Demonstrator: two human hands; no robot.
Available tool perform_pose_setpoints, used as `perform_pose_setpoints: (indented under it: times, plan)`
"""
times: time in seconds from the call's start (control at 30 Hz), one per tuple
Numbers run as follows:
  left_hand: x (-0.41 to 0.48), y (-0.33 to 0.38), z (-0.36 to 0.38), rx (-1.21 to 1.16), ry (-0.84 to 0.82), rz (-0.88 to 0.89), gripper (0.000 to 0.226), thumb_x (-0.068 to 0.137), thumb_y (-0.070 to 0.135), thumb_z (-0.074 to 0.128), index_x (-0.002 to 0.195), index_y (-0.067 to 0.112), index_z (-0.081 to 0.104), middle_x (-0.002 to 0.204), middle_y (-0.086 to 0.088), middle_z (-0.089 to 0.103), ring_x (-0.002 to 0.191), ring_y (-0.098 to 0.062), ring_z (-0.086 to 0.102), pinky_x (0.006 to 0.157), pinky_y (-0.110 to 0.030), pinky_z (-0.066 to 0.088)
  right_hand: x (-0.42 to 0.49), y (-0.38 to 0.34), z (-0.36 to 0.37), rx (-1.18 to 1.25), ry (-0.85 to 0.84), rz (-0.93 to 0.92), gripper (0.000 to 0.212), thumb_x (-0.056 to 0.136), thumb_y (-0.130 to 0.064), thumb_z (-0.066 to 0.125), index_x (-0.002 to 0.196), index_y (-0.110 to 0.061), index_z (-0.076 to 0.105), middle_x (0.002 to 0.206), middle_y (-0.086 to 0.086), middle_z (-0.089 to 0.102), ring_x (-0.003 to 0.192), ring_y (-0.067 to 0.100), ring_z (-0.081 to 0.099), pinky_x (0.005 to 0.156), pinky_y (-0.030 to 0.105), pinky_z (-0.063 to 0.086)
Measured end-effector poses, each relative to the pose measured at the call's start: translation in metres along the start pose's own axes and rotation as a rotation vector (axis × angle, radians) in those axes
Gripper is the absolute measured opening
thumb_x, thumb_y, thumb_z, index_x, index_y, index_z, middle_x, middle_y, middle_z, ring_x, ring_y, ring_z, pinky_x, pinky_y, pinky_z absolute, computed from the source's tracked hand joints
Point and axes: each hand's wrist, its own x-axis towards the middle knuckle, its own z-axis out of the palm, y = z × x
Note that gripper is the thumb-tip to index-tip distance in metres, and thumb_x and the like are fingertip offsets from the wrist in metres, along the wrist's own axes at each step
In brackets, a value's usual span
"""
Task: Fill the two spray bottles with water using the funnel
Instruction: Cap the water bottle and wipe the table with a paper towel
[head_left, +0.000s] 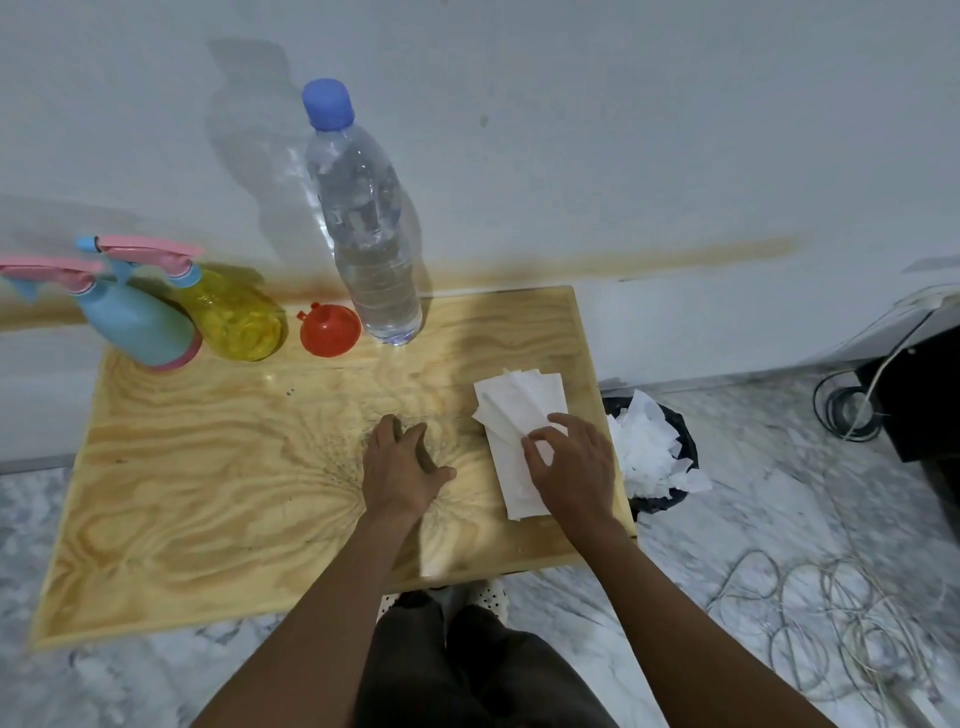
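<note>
No readable text anywhere: water bottle (371, 223) has a clear wrap with no legible print, and both spray bottles (137, 325) and funnel (330, 330) show no lettering.

A plain room, perhaps a home; bare stained wall (623, 130), marble-patterned floor (779, 457). Loose cables (831, 623) lie near the plywood bench (208, 493).

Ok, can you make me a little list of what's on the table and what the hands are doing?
water bottle: upright at the back, blue cap on
funnel: red, left of the water bottle
blue spray bottle: back left, top on
yellow spray bottle: beside it, top on
left hand: rests on the table
right hand: pinches the tissues
</note>
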Motion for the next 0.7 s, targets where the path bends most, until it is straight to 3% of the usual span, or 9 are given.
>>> perform_pose_setpoints:
  times: [0.13, 0.2, 0.3, 0.5, 0.7]
  plan:
    - [0.001, -0.001, 0.001, -0.010, 0.001, -0.007, 0.082, 0.074, 0.049, 0.081, 0.145, 0.024, 0.048, 0.158, -0.006, 0.019, 0.144, -0.028, 0.022, 0.115, -0.042, 0.033, -0.003, 0.000, -0.012, 0.107, 0.063, 0.013, 0.007, 0.086, -0.031, 0.072, 0.088, -0.025, 0.074, 0.124, 0.000, 0.065, 0.117, 0.021, 0.058, 0.103, 0.032, 0.034]
    - [0.001, -0.002, 0.001, -0.007, 0.004, -0.004, 0.082, 0.074, 0.050, 0.081, 0.144, 0.025, 0.049, 0.157, -0.005, 0.020, 0.143, -0.028, 0.023, 0.114, -0.042, 0.035, -0.004, -0.001, -0.020, 0.180, 0.056, -0.018, 0.009, 0.088, -0.030, 0.070, 0.091, -0.022, 0.072, 0.122, -0.001, 0.067, 0.114, 0.019, 0.060, 0.105, 0.034, 0.039]
    - [0.000, -0.001, 0.001, 0.008, 0.007, 0.007, 0.081, 0.074, 0.051, 0.080, 0.144, 0.024, 0.049, 0.156, -0.005, 0.022, 0.142, -0.027, 0.025, 0.113, -0.042, 0.035, -0.005, -0.006, -0.039, 0.292, 0.083, -0.056, 0.010, 0.091, -0.025, 0.069, 0.097, -0.017, 0.070, 0.111, -0.003, 0.071, 0.107, 0.014, 0.063, 0.096, 0.046, 0.050]
    - [-0.001, 0.000, -0.002, 0.019, 0.001, 0.013, 0.082, 0.075, 0.052, 0.080, 0.145, 0.023, 0.049, 0.156, -0.007, 0.023, 0.143, -0.028, 0.025, 0.114, -0.042, 0.034, -0.004, -0.017, -0.072, 0.436, 0.106, 0.059, 0.020, 0.097, -0.032, 0.058, 0.110, -0.020, 0.066, 0.103, -0.018, 0.062, 0.106, 0.014, 0.062, 0.091, 0.035, 0.051]
    - [-0.001, 0.001, -0.003, 0.029, -0.009, 0.014, 0.082, 0.075, 0.050, 0.080, 0.145, 0.023, 0.048, 0.157, -0.008, 0.022, 0.143, -0.029, 0.024, 0.115, -0.042, 0.032, 0.001, -0.020, -0.090, 0.539, 0.162, 0.110, 0.017, 0.097, -0.034, 0.056, 0.108, -0.023, 0.063, 0.100, -0.011, 0.067, 0.101, 0.013, 0.063, 0.087, 0.035, 0.052]
